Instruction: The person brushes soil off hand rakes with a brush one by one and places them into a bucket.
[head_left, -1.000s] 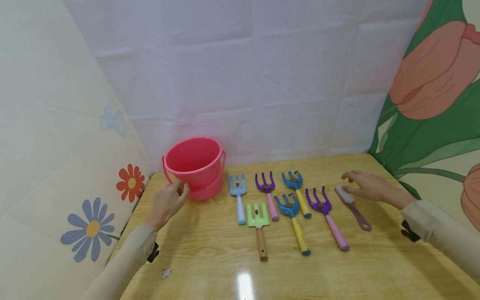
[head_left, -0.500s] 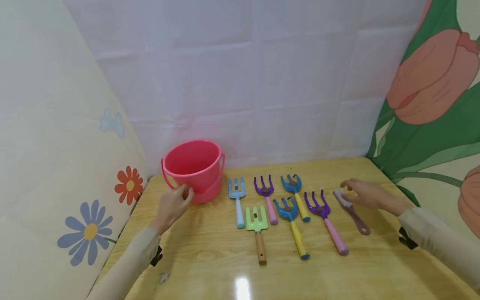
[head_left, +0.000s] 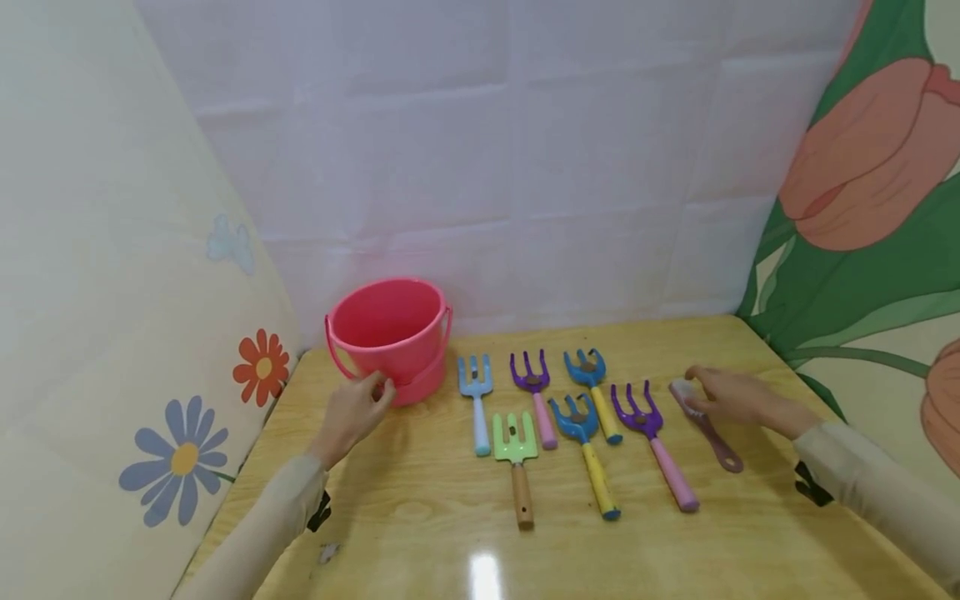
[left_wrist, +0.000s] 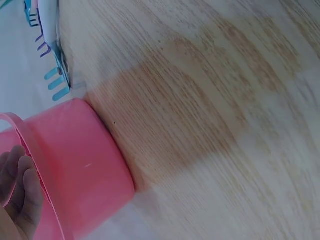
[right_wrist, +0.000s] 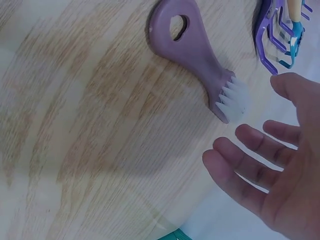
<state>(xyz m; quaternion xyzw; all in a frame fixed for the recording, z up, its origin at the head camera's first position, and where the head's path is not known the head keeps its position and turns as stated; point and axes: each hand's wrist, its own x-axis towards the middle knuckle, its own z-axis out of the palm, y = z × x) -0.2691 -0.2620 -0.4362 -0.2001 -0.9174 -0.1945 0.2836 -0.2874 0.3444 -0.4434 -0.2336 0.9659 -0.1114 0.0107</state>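
Note:
In the head view my left hand [head_left: 356, 417] is beside the front of the pink bucket [head_left: 401, 354], its fingers loosely bent near the bucket's lowered handle. The left wrist view shows those fingers [left_wrist: 27, 192] in front of the bucket's rim side; contact is not clear. On the right, my right hand [head_left: 738, 398] hovers by the bristle end of a mauve brush [head_left: 708, 429]. In the right wrist view its fingers [right_wrist: 245, 165] are spread and apart from the white bristles [right_wrist: 234, 101], holding nothing. The brush lies flat on the table.
Several toy hand forks lie between the hands: a light blue one [head_left: 477, 408], a green one [head_left: 517, 454], blue-and-yellow ones [head_left: 597, 471] and purple-and-pink ones [head_left: 670, 467]. A white cloth wall [head_left: 570, 167] backs the wooden table [head_left: 405, 542]; printed panels flank both sides.
My left hand has shifted slightly right along the bucket's front. The right hand has come a little closer to the brush's bristle end. Bucket, forks and brush stay put.

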